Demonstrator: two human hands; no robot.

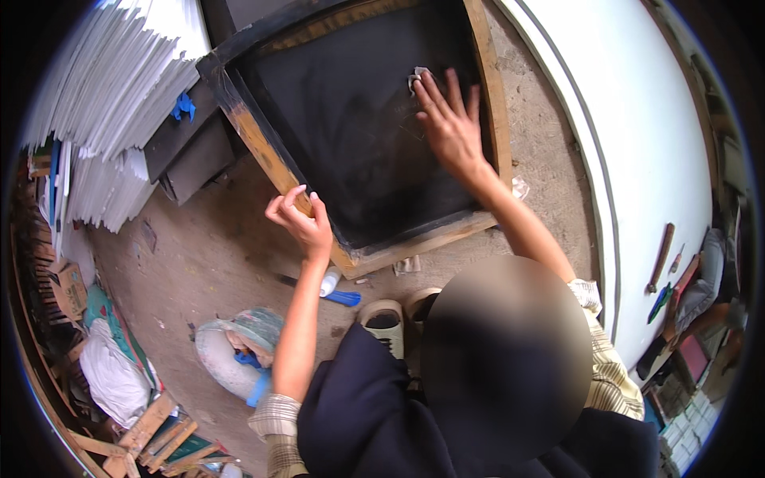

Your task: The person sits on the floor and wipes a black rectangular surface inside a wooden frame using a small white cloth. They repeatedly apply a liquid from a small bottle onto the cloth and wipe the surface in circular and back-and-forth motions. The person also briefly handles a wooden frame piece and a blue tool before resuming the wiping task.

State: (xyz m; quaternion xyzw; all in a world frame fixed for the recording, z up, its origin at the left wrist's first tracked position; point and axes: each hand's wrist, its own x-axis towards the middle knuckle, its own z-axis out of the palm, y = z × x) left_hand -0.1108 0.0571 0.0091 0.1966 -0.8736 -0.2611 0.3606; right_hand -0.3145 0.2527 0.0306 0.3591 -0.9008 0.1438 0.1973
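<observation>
A dark screen panel (335,119) sits tilted in front of me, set in a wooden frame (263,151) whose bars are stained black in places. My left hand (307,223) is closed on the frame's left bar, near its lower corner. Over the panel's upper right, my right hand (454,131) lies with fingers stretched and apart. Its fingertips press against a small crumpled white wad (416,78), which could be tissue or cloth. Faint smears mark the dark surface near that hand.
Stacked white sheets (119,80) rise at the left. Below the frame lie a blue-handled tool (343,298), a white bottle (330,280) and a bag with a white ring-shaped item (219,358). Wood scraps (151,438) fill the lower left; a white board (637,119) borders the right.
</observation>
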